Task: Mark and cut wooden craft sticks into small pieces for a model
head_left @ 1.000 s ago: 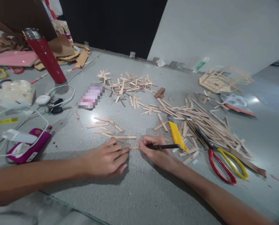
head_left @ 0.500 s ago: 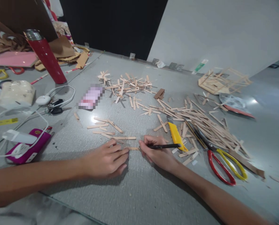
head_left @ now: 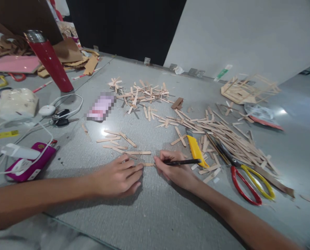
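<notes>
On the tabletop, a short popsicle stick (head_left: pixel 148 164) lies between my two hands. My left hand (head_left: pixel 121 175) pins one end of it down with curved fingertips, palm down, and the fingers hide that end. A slim black pen (head_left: pixel 182 162) is pinched in my right hand (head_left: pixel 174 170), its tip side by the stick's other end. Exactly where the tip touches is hidden by the fingers. Just beyond the left fingers, another popsicle stick (head_left: pixel 139 152) lies flat beside a few loose ones (head_left: pixel 115 147).
Right of my right hand are a yellow cutter (head_left: pixel 196 150), scissors with red and yellow handles (head_left: pixel 245 185) and a big stick pile (head_left: pixel 230 139). A stick frame (head_left: pixel 238 93) stands behind. On the left are a phone (head_left: pixel 101 106), a red flask (head_left: pixel 50 62), keys (head_left: pixel 62 121) and a purple power bank (head_left: pixel 44 158).
</notes>
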Tool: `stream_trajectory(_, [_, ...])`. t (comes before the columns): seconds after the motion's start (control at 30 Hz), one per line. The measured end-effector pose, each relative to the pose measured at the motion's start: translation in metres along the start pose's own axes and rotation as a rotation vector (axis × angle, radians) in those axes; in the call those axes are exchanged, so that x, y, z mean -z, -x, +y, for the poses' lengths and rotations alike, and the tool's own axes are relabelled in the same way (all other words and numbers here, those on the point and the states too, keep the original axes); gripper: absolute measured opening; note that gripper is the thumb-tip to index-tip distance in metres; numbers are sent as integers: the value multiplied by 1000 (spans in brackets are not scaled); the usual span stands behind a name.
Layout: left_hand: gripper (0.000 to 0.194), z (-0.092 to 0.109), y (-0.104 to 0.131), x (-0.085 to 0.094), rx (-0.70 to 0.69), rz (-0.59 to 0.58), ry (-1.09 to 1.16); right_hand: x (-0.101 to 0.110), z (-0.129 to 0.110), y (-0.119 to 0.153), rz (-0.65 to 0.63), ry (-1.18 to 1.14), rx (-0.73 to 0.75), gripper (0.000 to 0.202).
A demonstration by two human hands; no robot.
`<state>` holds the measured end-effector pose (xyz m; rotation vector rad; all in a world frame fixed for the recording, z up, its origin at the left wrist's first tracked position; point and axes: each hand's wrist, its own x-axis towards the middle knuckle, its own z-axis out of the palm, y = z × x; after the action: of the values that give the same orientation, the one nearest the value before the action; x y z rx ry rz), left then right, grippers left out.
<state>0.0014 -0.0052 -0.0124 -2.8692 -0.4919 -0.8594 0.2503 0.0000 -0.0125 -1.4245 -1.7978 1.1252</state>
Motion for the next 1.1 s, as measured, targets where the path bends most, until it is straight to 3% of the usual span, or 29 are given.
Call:
stream_trajectory(0.43, [22,0,-1,2,-4,-40,0,1,-3,0,8,79,32,44])
stream_trajectory(1.1, [23,1,-1,1,3,-19,-19,-2,10,2,13,-31,-53,46])
